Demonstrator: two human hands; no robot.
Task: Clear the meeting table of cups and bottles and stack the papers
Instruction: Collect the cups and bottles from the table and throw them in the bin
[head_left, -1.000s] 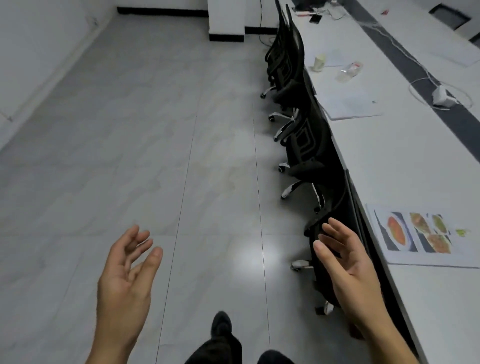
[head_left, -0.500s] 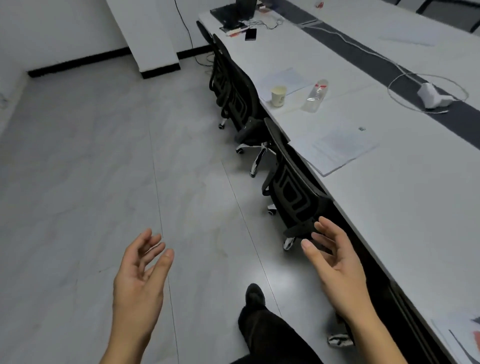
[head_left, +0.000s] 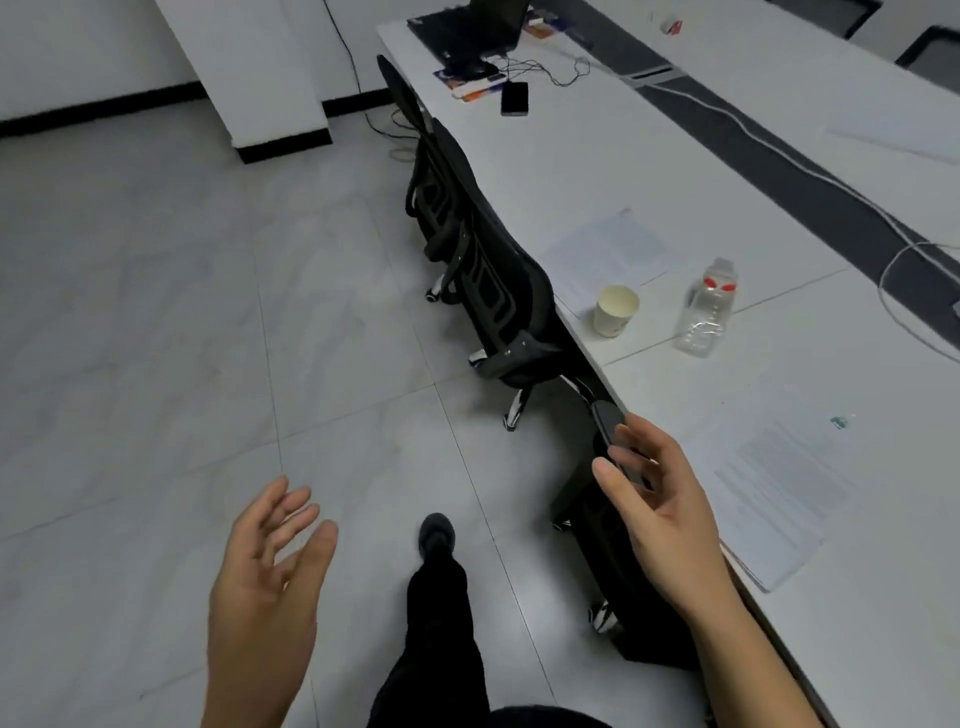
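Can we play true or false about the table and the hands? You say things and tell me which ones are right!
1. The paper cup and the clear bottle are on the table. True.
2. One hand is holding the cup. False: the right hand is open and holds nothing.
3. The left hand holds nothing. True.
4. A phone lies on the floor. False: the black phone lies on the table, near the laptop.
5. The seats are red. False: the chairs are black.
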